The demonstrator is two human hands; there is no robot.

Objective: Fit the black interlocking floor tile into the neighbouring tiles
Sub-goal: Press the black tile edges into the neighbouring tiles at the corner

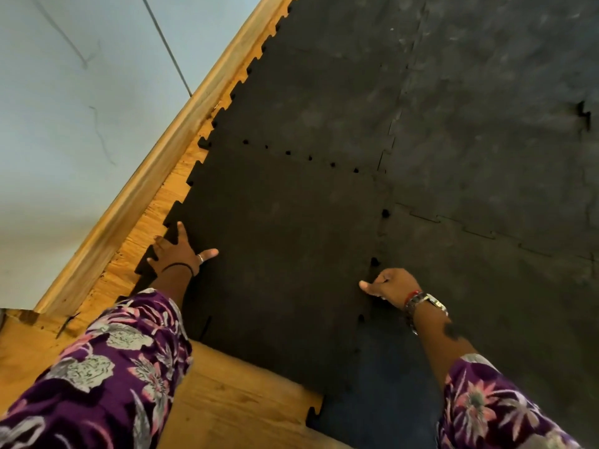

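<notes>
A black interlocking floor tile [278, 241] lies on the wooden floor, its toothed edges meeting neighbouring black tiles on the far side [311, 102] and the right [486, 286]. Small gaps show along the far seam and the right seam. My left hand [181, 251] rests spread flat on the tile's left toothed edge, fingers apart. My right hand [392, 286] is curled into a loose fist, thumb out, pressing on the right seam near a gap.
A wooden skirting board [152, 176] and pale wall [81, 108] run along the left. Bare wooden floor [233, 400] shows in front of the tile. More black tiles [502, 108] cover the floor to the right and beyond.
</notes>
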